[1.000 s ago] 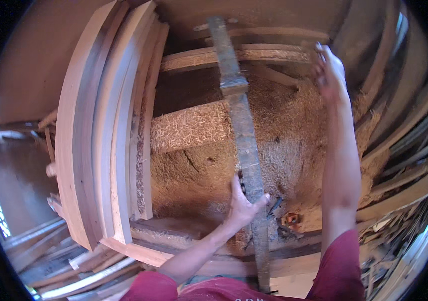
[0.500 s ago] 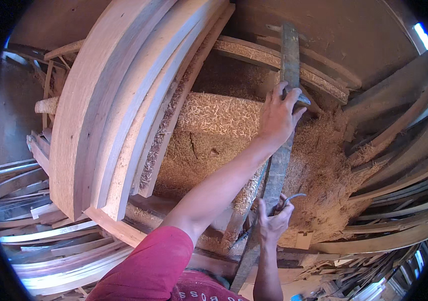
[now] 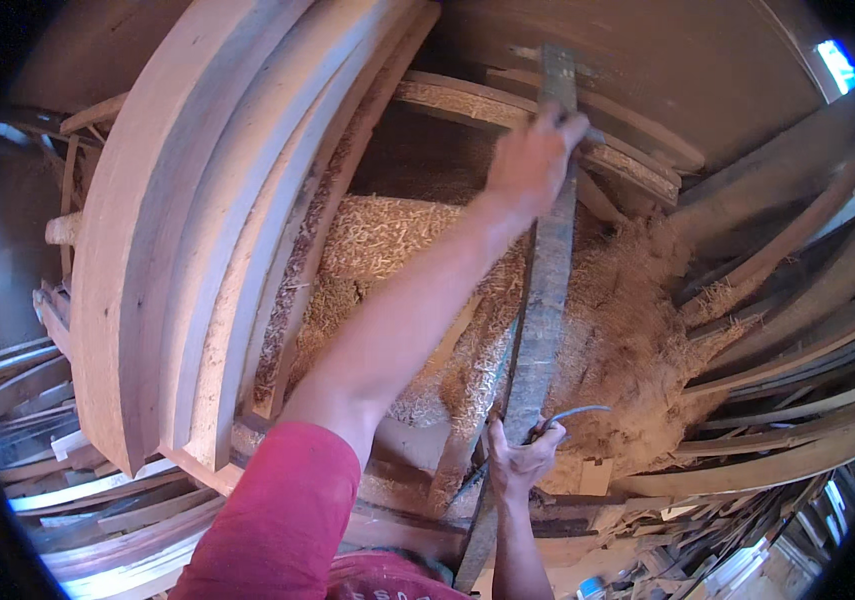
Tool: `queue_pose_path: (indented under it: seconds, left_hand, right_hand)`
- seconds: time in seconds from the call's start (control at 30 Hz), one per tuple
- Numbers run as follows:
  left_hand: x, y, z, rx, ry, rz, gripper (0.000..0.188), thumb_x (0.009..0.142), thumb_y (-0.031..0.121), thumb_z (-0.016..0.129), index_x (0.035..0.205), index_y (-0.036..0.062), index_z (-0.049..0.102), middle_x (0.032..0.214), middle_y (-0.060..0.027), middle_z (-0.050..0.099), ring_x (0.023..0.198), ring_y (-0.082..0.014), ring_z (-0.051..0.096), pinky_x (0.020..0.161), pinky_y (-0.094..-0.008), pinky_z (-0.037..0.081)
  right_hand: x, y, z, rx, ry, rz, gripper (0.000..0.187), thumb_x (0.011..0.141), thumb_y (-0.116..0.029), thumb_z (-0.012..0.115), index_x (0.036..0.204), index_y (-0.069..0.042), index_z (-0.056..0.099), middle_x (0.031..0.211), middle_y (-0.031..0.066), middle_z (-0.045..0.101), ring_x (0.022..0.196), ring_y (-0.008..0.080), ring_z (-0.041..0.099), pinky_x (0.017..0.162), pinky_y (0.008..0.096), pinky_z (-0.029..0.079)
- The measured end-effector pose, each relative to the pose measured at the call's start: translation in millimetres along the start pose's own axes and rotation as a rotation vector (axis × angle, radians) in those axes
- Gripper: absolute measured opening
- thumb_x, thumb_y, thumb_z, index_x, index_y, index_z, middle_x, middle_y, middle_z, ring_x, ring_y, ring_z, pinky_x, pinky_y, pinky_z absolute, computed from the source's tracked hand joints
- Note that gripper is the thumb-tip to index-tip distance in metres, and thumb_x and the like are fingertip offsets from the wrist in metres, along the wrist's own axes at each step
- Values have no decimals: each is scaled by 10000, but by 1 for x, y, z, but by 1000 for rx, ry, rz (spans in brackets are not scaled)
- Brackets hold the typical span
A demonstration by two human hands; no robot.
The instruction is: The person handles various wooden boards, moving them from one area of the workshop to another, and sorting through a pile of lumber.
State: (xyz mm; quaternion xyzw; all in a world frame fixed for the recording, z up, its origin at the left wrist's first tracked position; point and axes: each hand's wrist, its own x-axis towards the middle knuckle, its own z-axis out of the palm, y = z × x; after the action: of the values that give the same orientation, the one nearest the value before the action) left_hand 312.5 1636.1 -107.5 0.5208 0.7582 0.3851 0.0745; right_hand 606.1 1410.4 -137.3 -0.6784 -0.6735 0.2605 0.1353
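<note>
A long, narrow dark bar [image 3: 541, 330] runs away from me across the middle of the view. At its far part my left hand [image 3: 535, 165] is curled over it, smeared by motion. A small grey tip shows just beyond the fingers; the rest of what they hold is hidden. Lower down, my right hand [image 3: 520, 458] is closed beside the bar with the thumb up. From its fingers a thin curved metal rod [image 3: 579, 410] sticks out to the right. Left of the bar stands a row of thick curved wooden pieces [image 3: 147, 240], upright and side by side.
Wood shavings [image 3: 627, 330] are heaped right of the bar. More shavings cover a wooden beam [image 3: 387, 240] behind my left forearm. Curved boards [image 3: 787, 415] are stacked at the right, and long offcuts [image 3: 117, 540] lie at the lower left. A brown wall [image 3: 637, 50] rises at the back.
My left hand has moved farther away along the bar. My right hand has shifted slightly left and up in the view, still closed. The whole view has shifted a little.
</note>
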Motion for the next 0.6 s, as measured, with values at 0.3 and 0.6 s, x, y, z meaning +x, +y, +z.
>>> queue_pose_path:
  seconds: [0.3,0.6]
  left_hand:
    - [122,-47,-2,259,-67,214,415,962,260,586,1362,150,563,1382,-244,512,1218,-426,556,1050,-490,454]
    - [5,-3,-3,-93,367,15,602,943,363,655,1419,41,475,1379,-262,494,1289,-387,491,1100,-448,390]
  right_hand:
    - [2,-1,-2,23,35,-58,627,619,-316,916,990,-3,519,849,135,557,780,319,588,700,425,483]
    - [8,-6,-11,49,35,-130,563,666,-301,902,990,-20,538,997,155,580,845,323,578,714,432,479]
